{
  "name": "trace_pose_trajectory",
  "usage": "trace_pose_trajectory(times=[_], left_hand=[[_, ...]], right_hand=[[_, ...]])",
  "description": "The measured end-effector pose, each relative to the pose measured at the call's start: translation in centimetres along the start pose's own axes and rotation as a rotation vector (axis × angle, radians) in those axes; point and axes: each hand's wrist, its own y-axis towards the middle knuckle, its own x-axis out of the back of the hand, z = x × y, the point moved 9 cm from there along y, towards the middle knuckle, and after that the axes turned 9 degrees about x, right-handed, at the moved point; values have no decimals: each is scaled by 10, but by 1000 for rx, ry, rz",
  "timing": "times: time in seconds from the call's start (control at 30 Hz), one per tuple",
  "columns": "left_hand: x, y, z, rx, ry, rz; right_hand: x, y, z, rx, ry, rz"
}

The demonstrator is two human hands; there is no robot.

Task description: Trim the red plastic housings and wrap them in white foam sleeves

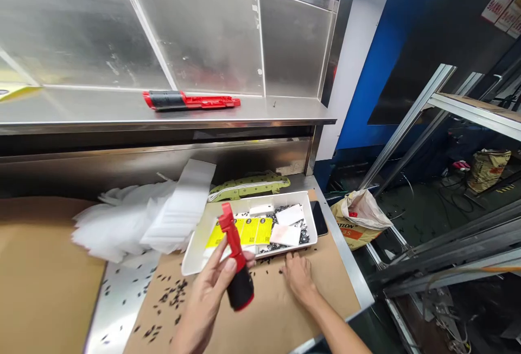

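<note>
My left hand (pixel 214 283) is closed around a red-and-black plastic tool casing (pixel 238 267). It is tilted, its narrow red end up and its thick black end down, in front of a white tray (pixel 249 202). My right hand (pixel 300 278) rests on the brown cardboard (pixel 325 283) by the tray's near rim. Its fingers are bent down and drawn together beside small black pieces; whatever is at the fingertips is too small to make out. In the tray lie yellow label sheets (pixel 248 231), white pads (pixel 290 214) and many small black pieces (pixel 304 234).
Another red-and-black casing (pixel 191 101) lies on the metal shelf (pixel 85 105). White foam sheets (pixel 163 215) are piled left of the tray, with a green spotted pouch (pixel 252 184) behind it. A phone (pixel 318 217) is at its right. An open sack (pixel 358 223) stands beyond the table edge.
</note>
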Motion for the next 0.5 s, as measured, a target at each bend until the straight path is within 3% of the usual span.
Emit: trace_pose_trajectory(times=[0.1, 0.17, 0.23, 0.33, 0.43, 0.5], left_hand=[[-18, -10, 24, 264, -501, 69], [-29, -20, 33, 384, -674, 40], [-37, -28, 36, 439, -712, 6], [-52, -38, 33, 455, -681, 63], [-69, -49, 27, 457, -668, 162], [-78, -57, 23, 448, -673, 181]], right_hand=[[12, -9, 2, 50, 107, -57], [32, -23, 3, 100, 226, -101], [60, -42, 3, 134, 367, -151], [110, -78, 9, 173, 566, -241], [167, -122, 27, 296, 827, -493], [197, -150, 47, 428, 842, -669]])
